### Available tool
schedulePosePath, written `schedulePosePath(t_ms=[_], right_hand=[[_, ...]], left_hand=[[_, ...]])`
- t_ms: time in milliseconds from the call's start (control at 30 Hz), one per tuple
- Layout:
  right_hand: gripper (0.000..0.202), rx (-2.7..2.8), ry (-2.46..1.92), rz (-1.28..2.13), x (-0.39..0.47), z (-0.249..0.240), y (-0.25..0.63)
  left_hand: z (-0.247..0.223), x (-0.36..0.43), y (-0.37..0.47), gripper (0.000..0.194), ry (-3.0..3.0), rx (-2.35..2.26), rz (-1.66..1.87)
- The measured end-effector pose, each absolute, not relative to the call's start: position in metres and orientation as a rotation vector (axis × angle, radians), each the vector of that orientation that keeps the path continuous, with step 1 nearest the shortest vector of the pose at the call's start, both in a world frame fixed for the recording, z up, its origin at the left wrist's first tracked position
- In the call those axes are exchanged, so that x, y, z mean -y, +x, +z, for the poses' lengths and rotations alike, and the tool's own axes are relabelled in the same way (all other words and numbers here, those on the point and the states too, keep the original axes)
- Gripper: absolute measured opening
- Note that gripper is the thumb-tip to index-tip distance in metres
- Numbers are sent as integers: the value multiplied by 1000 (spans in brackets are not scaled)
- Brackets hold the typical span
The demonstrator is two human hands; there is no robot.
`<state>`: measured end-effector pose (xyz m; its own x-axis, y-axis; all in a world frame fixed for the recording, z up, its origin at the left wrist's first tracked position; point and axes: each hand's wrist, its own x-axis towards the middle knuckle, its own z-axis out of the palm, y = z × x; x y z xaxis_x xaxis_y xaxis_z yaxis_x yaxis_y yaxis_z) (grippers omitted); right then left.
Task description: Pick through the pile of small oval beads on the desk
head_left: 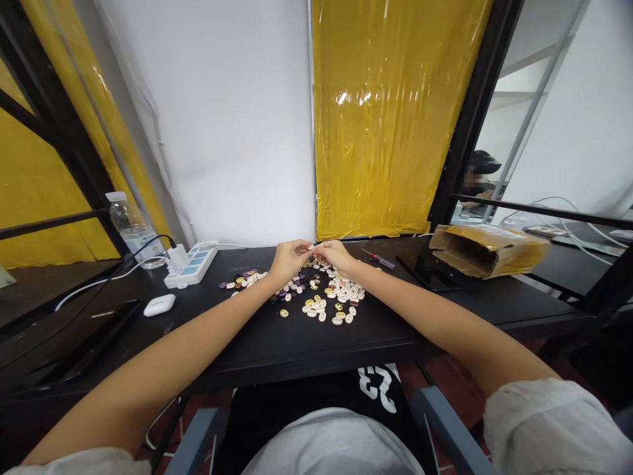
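Observation:
Both hands meet above the back of the black table [291, 340]. My left hand [291, 258] is closed, its fingertips pinching a small white oval piece [310, 247]. From the other side my right hand [336, 255] pinches at the same piece, fingers closed. Below and around the hands lie many small flat oval pieces. White ones [346, 290] form a dense patch under my right wrist, purple and white ones [242, 280] spread left of my left wrist, and a small group of cream pieces [315, 307] lies nearer the front. One yellowish piece [284, 313] lies apart.
At the left are a water bottle [136, 227], a power strip [195, 264], a white earphone case [159, 305] and a dark tablet [84, 343]. To the right lie a screwdriver [383, 261], a black phone [428, 272] and an open cardboard box [487, 252]. A person [479, 178] sits beyond the frame.

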<state>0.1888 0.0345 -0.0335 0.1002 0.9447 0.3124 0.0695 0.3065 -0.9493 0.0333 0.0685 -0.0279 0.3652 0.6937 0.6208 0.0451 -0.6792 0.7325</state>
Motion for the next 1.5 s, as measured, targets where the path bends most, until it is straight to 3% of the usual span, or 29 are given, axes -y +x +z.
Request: schedulePosePath(t_ms=[533,733,867,1033,1167,1300,1433,1500], right_hand=[[16,1336,-1015,952,-34,-32,196],[17,1608,-1190,644,-30,-19,206],[4,1987,-1359,222,-29,-19,220],[10,2121,-1398,166,-33,-23,229],[17,2148,-1416,179,-34,-23,230],[17,2212,-1350,73,-29,-21,225],[32,2334,-1280,-88,-24,-22,217],[36,2409,-1269,-122,-24,-23,213]], left_hand=[[-21,-66,31,11,2293,-594,1299],[-6,-76,29,9,2285,-781,1359],[11,-94,7,6,2267,-935,1122],[36,-117,-37,14,2459,-1163,930],[39,-130,-63,7,2307,-1331,538],[34,-131,-74,15,2015,-1427,615],[42,-121,-74,9,2120,-1470,-148],[48,-117,-73,6,2172,-1442,-259]])
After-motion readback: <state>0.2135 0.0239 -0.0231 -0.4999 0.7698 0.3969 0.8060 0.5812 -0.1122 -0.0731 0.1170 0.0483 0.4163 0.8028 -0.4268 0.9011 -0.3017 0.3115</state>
